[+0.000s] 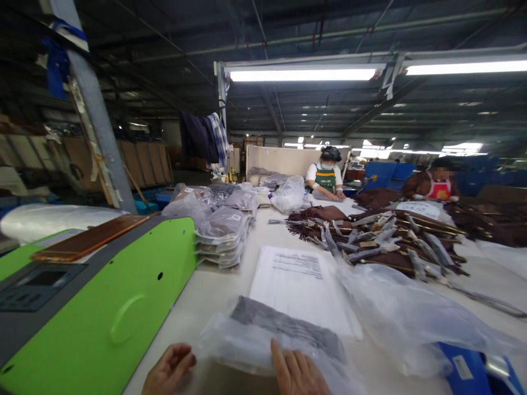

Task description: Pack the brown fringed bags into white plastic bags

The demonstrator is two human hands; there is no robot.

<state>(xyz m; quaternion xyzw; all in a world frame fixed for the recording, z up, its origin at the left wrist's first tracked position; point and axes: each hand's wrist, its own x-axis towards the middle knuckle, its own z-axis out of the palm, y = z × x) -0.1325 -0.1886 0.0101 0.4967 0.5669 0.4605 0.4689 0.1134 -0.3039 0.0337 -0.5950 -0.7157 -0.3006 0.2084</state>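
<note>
At six o'clock, a cloudy plastic bag (pixel 241 343) overlaps a gray cloth (pixel 288 327). The right hand (pixel 298 372) lies on the bag, fingers outstretched and slightly apart. At the bag's eight o'clock, the left hand (pixel 171 368) curls just beside its edge; whether it pinches anything, I cannot tell. From the bag, paper (pixel 300 291) lies toward one o'clock, a green machine (pixel 144 285) toward ten.

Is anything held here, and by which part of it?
Cannot be told for sure: the right hand rests on the translucent plastic bag, and the left hand is curled by its left end, but neither shows a clear pinch.
</note>
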